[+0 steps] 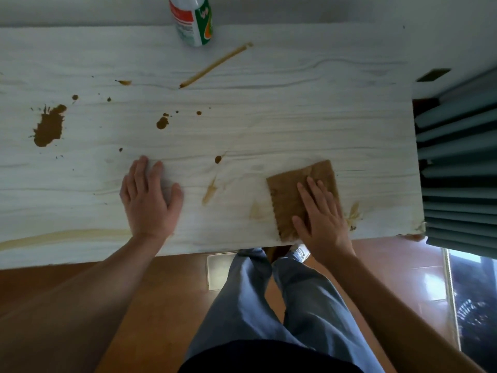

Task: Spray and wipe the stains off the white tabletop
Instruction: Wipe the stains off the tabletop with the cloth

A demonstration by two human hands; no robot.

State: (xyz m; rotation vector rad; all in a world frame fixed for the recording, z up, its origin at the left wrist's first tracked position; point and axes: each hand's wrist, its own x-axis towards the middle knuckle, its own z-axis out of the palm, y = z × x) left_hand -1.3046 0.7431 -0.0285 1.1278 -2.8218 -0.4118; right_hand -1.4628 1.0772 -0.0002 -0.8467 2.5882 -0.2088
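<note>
Home room (curtain [457, 162], tiled floor [390, 254])

Bare forearms; grey-blue trousers [293, 297]; dark top [269, 358]; white shoes [300, 253].

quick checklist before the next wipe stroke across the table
1. Right hand flat on the cloth: ok.
2. Left hand braced on the tabletop, clear of the cloth: ok.
3. Cloth clean enough: not ok, it looks brown all over.
4. Stains gone: not ok, the big blot, the streak and spots remain.
5. Remaining stains sprayed: cannot tell.
6. Spray bottle out of the wiping path: ok, at the far edge.
</note>
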